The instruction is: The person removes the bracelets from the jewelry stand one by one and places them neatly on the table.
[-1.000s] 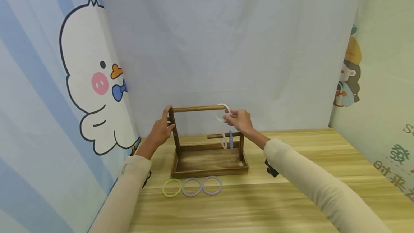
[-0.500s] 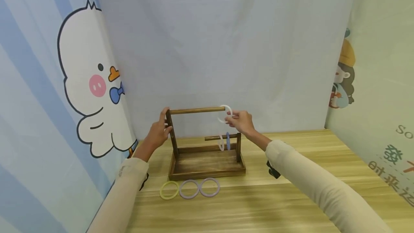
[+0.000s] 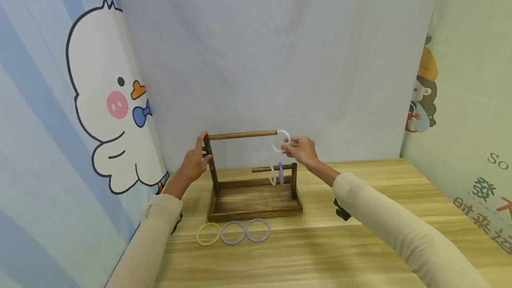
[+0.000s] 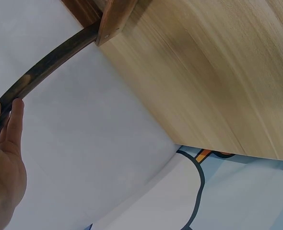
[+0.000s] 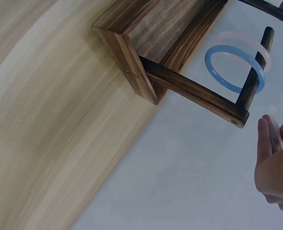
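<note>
"So, where does the white ring [image 3: 288, 134] sit?"

"Pinched in the fingers of the right hand [image 3: 303, 150], just at the free right end of the upper bar [image 3: 242, 135]. Whether the tip pokes through the ring, I cannot tell."

"And how do the two line up?"

"Not squarely, I'd judge. The upper bar runs left to right, while the ring shows its opening to the head view, most of it below the bar's line."

"Which hand is nearer that free end?"

"The right. The left hand [image 3: 191, 165] grips the post [image 3: 212, 168] at the other end."
</note>
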`<action>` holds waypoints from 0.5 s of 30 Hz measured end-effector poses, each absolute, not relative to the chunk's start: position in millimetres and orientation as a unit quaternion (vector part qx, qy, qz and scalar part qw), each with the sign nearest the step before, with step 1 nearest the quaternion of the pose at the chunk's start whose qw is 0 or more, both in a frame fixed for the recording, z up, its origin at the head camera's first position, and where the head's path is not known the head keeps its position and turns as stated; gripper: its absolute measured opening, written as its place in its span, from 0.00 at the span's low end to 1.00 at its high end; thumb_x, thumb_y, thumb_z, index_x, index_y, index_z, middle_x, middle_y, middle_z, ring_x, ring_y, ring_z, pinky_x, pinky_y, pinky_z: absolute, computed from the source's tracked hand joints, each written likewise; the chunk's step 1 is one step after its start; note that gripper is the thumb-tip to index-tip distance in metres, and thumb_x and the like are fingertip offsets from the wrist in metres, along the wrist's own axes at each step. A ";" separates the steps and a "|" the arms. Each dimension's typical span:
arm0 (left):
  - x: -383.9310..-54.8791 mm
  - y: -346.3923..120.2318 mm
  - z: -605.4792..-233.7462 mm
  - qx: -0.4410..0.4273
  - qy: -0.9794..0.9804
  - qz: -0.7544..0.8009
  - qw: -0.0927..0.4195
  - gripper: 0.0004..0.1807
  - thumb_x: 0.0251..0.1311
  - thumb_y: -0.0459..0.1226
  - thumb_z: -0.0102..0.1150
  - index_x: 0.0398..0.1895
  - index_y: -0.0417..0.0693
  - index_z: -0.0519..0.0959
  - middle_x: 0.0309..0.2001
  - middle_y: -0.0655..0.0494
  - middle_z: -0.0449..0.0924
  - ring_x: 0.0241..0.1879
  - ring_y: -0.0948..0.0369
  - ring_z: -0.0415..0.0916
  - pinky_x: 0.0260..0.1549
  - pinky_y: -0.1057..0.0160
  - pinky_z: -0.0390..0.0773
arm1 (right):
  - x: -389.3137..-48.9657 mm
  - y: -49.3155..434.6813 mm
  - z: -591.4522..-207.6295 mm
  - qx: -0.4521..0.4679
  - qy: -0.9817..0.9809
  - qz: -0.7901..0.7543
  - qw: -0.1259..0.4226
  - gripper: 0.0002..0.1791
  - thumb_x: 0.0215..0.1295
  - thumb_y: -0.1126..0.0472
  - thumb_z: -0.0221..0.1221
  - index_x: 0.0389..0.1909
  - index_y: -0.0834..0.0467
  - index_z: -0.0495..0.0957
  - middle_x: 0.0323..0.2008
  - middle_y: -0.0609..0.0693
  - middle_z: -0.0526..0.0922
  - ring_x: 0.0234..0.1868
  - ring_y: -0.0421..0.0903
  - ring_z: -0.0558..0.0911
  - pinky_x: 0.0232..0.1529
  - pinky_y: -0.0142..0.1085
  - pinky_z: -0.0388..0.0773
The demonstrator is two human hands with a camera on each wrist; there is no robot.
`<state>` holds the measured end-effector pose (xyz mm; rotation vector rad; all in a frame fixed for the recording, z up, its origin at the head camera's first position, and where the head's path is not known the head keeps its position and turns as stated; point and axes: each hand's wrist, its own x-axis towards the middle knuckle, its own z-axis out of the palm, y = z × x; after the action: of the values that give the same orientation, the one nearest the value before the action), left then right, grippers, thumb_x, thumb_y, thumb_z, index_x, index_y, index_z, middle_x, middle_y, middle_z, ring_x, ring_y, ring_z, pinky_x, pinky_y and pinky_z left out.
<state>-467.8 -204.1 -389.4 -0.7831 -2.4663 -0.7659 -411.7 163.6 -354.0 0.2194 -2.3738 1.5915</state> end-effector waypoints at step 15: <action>-467.7 -204.7 -388.6 -0.281 -0.892 -0.281 0.214 0.44 0.71 0.25 0.59 0.81 0.46 0.45 0.51 0.24 0.81 0.47 0.34 0.84 0.44 0.39 0.85 | -399.0 169.0 -358.2 0.087 -0.822 0.550 0.120 0.16 0.75 0.68 0.60 0.57 0.74 0.80 0.45 0.67 0.88 0.45 0.58 0.90 0.47 0.45 0.87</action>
<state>-467.7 -204.7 -388.6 -0.7797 -2.4763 -0.7795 -399.0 169.0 -358.2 0.2533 -2.4018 1.6084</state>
